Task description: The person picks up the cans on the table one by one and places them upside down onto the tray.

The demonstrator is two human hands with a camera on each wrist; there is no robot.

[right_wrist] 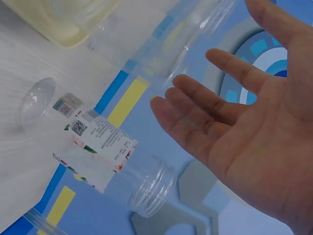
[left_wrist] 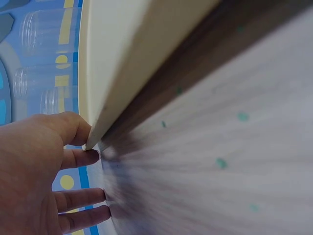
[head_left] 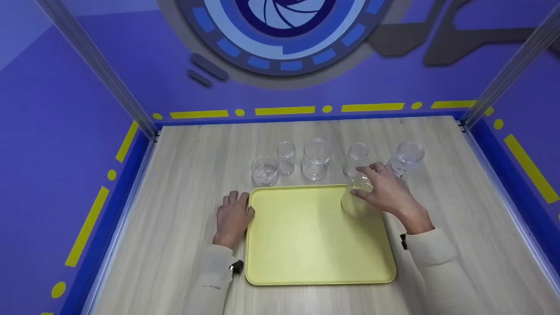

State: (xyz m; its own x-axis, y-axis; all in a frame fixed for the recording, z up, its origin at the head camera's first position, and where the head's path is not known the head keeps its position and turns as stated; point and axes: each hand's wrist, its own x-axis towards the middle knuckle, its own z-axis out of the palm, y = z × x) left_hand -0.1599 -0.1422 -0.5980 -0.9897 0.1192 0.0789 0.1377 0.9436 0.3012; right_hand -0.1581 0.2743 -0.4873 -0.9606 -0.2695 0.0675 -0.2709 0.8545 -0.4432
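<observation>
I see a clear, colourless jar (head_left: 353,207) on the far right corner of the yellow tray (head_left: 319,245), partly covered by the right hand (head_left: 389,190), whose fingers and thumb are spread apart at it; contact I cannot tell. My left hand (head_left: 232,216) pinches the tray's left edge near the far corner, and beyond stand four clear containers (head_left: 317,162), with a labelled jar (head_left: 407,157) close behind the right hand.

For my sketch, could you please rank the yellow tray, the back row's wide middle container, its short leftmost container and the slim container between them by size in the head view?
1. Yellow tray
2. Wide middle container
3. Short leftmost container, slim container: unsure; the latter looks taller but narrower
</observation>
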